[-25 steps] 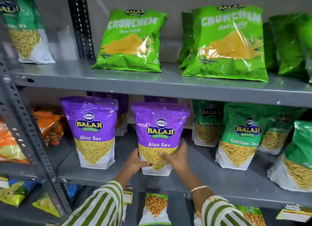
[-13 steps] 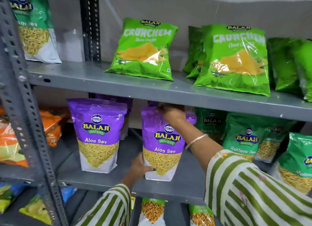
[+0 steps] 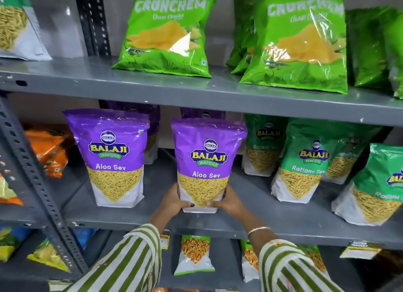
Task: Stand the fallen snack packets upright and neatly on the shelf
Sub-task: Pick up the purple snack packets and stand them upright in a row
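A purple Aloo Sev packet point(image 3: 207, 160) stands upright on the middle grey shelf point(image 3: 139, 220). My left hand point(image 3: 174, 201) grips its lower left corner and my right hand point(image 3: 226, 202) grips its lower right corner. A second purple Aloo Sev packet point(image 3: 113, 156) stands upright to its left, untouched. More purple packets point(image 3: 202, 115) stand behind, mostly hidden. Green Ratlami Sev packets point(image 3: 305, 160) stand to the right, the rightmost one point(image 3: 375, 187) leaning.
Green Crunchem packets point(image 3: 165, 34) lean back on the upper shelf point(image 3: 196, 88). Orange packets point(image 3: 50, 149) lie at the left behind a perforated steel upright point(image 3: 32, 178). Smaller packets point(image 3: 195, 256) sit on the shelf below.
My right hand has come down from the top of the purple packet to its lower right corner. Both hands now hold its base.
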{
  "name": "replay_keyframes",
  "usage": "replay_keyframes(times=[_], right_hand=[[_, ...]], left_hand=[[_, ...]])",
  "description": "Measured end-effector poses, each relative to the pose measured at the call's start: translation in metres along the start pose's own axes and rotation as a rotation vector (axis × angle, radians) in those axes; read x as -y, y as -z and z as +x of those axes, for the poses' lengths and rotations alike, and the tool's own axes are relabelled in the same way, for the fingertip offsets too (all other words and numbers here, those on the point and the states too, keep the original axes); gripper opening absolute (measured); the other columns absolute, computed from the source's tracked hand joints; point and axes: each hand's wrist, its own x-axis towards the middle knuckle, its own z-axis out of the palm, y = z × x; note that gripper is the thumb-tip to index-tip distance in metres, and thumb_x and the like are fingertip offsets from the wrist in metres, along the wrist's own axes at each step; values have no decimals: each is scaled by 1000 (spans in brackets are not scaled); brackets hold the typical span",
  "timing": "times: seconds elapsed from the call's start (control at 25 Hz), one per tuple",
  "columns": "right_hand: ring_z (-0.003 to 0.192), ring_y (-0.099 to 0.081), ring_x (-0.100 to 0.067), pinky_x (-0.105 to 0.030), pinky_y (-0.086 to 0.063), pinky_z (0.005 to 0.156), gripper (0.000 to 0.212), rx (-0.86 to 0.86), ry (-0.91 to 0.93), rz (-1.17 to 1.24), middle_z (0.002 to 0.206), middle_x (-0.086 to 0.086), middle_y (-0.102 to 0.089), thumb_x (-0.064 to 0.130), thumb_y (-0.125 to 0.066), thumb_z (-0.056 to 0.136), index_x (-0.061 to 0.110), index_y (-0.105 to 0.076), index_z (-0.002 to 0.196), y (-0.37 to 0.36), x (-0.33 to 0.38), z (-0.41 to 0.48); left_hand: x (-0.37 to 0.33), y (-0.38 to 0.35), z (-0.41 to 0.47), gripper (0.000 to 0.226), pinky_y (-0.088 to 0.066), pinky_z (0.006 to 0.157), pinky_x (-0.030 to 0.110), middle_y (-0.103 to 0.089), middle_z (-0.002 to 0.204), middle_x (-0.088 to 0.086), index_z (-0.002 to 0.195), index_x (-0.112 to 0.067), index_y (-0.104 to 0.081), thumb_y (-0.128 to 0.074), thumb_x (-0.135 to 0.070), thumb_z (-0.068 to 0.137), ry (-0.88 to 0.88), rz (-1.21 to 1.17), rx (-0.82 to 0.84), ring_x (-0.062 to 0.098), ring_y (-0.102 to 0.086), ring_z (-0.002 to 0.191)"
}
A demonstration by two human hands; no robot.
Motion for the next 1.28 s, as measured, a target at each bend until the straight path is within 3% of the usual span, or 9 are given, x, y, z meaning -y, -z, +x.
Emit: replay_keyframes(times=[0.16,0.4,0.72,0.92,1.28], right_hand=[[120,-52,-31,-36,-42,96,80,-111,-3,10,128,-15,-57,9,-85,60,3,-43,127,-9,-7,0],[120,-52,-30,-34,-43,96,78,-123,8,-31,130,-14,-57,12,-82,64,6,-40,129,-10,-1,-9],[120,-52,-31,-35,-44,97,77,-119,8,-46,131,-14,-56,12,-82,65,6,-40,129,-18,6,-12],[122,-51,-30,-38,-43,100,79,-117,-25,-56,133,-13,-55,13,-83,63,8,-40,130,-22,9,-11],[125,-48,-30,-38,-41,102,81,-76,-26,-66,135,-13,-53,14,-81,66,9,-36,133,-20,9,-9]], left_hand=[[2,0,2,64,-42,80,26,-61,124,16,120,-3,-51,-78,0,63,6,28,-28,29,-57,112],[5,4,7,65,-47,92,39,-61,125,16,121,-4,-50,-78,1,62,0,54,1,31,-57,113],[7,14,5,65,-41,83,26,-59,128,14,123,-4,-48,-77,-4,65,-32,138,4,28,-55,115],[9,18,4,69,-45,97,37,-58,130,14,125,-6,-46,-78,-4,65,-16,133,6,30,-55,117],[12,15,3,72,-45,98,39,-55,133,14,128,-7,-42,-79,-10,66,-2,123,6,30,-52,120]])
